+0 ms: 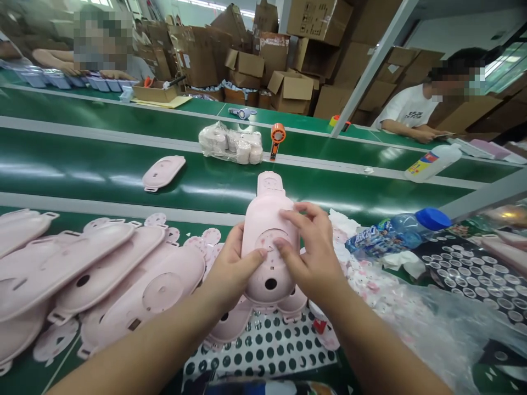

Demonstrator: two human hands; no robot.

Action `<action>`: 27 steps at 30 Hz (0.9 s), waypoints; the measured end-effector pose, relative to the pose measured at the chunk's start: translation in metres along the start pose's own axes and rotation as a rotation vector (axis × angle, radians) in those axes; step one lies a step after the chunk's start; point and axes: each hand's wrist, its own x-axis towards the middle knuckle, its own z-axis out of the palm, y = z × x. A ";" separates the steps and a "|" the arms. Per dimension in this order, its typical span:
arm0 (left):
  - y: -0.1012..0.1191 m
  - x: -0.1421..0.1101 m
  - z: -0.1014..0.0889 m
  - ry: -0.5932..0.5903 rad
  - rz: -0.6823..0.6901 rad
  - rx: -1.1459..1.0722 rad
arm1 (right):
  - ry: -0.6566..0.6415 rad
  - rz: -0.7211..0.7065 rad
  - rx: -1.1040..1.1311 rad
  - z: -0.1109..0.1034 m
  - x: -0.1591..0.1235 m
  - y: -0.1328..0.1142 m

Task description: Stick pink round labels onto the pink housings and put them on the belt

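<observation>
1. Holding a pale pink casing (269,216) with both hands in the middle of the view, above the near worktop (20,381), with its tab end directed away and a dark round hole (270,284) at the near end.
2. Gripping its left side with a half-closed left hand (234,263), laying the thumb tip on the round panel (270,240).
3. Resting the thumb and forefinger of a loosely curled, partly open right hand (315,249) on the front face, leaving the hold of its other fingers impossible to tell.
4. Working over a spotted white sheet (267,343) and more pink casings (230,323).
5. Having a heap of similar casings (111,258) beside the left forearm.
6. Having a blue-capped bottle (395,230) and a black sheet (481,269) with pale circles to the right.
7. Facing a long green surface (94,164) bearing a lone pink casing (163,173), with a bag of pale pieces (230,144) and an orange handheld fan (278,134) beyond.
8. Working opposite a person in a white shirt (407,107), with cardboard boxes (319,19) stacked in the background.
</observation>
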 end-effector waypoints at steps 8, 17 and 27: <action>0.000 -0.002 -0.001 -0.010 0.047 0.219 | -0.183 -0.127 -0.088 -0.002 0.001 0.000; 0.023 0.066 -0.034 0.276 0.064 0.359 | -0.572 0.264 0.158 -0.039 -0.007 0.022; 0.065 0.216 -0.112 0.526 -0.035 0.966 | -0.710 0.576 -0.603 -0.019 -0.023 0.112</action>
